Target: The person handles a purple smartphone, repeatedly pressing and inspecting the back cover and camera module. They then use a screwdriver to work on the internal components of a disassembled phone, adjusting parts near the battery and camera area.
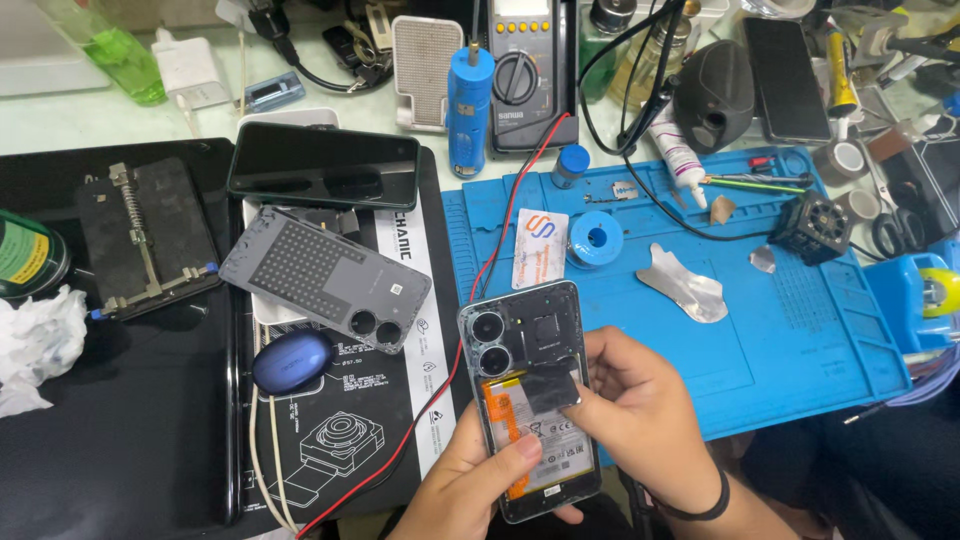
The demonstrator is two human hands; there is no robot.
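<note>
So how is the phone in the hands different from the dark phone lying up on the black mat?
The opened phone is held in both the left hand and right hand, while the dark phone lies flat, untouched. The opened phone shows its camera lenses, battery and inner parts with its back off; the dark phone shows only a blank glossy face. The opened phone stands lengthwise; the dark phone lies sideways. Both are slim rectangles.

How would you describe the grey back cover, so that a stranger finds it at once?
Look at the black mat left of the blue mat. The grey back cover lies tilted there, under a dark phone and above a blue earbud case. Only it has a dotted grid and two round camera holes.
</note>
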